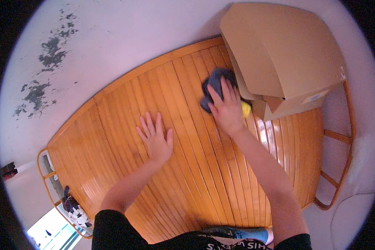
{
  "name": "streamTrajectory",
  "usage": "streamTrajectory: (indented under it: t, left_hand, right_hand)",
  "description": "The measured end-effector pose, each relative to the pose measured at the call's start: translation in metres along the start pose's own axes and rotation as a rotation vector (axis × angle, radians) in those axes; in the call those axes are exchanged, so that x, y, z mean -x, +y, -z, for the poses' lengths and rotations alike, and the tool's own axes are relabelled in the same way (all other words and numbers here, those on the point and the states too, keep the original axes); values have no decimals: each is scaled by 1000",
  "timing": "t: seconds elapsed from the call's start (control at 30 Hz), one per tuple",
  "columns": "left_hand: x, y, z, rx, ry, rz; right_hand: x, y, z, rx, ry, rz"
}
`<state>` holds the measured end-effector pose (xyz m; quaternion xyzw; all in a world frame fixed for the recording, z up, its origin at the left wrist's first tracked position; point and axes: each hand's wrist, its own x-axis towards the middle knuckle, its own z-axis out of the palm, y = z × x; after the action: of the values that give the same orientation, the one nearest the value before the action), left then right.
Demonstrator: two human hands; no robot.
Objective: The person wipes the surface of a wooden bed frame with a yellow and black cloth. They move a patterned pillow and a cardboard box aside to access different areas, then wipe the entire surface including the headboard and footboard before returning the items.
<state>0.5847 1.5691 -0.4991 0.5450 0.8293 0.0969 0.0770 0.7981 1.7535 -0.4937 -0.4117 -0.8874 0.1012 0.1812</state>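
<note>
My left hand (156, 139) lies palm down with its fingers spread on a glossy wooden slatted surface (175, 125), holding nothing. Further right, my right hand (228, 107) rests on a crumpled dark grey cloth (220, 84), its fingers spread over it. A yellow patch (246, 108) shows beside that hand; whether it belongs to the cloth I cannot tell. Both are close to the lower edge of a cardboard box. The palm of my right hand is hidden, and its fingers look slightly blurred.
A large cardboard box (300, 53) stands at the back right with a flap hanging down. A wall with dark peeled patches (51, 53) runs behind. Curved rails (350, 156) bound both ends. A black-and-white patterned item (75, 209) lies at the lower left.
</note>
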Motion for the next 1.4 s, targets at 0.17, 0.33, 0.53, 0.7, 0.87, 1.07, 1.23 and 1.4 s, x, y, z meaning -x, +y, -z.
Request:
streamTrajectory:
  t: [0.17, 0.33, 0.53, 0.7, 0.87, 1.07, 1.23, 1.4]
  left_hand:
    - [-2, 0, -1, -40, -24, -25]
    - [-2, 1, 0, -20, -7, -42]
    - [0, -3, -5, 16, 74, -57]
    - [2, -4, -9, -20, 118, -52]
    - [2, -5, -8, -16, 100, -55]
    - [1, -5, -10, -15, 94, -32]
    - [0, -6, -8, 12, 92, -31]
    - [-3, -3, -3, 43, 108, -38]
  right_hand:
    - [-85, 17, -26, -61, -48, -38]
    - [-122, 25, -36, -67, 38, -25]
    - [-36, 6, -20, -21, -115, -107]
    - [195, -38, 48, 16, -258, -94]
    - [426, -111, 117, -117, -378, -211]
    - [365, -69, 82, -127, -427, -149]
    - [74, -43, 19, -130, -73, -64]
    - [-97, -107, -40, -140, -81, 159]
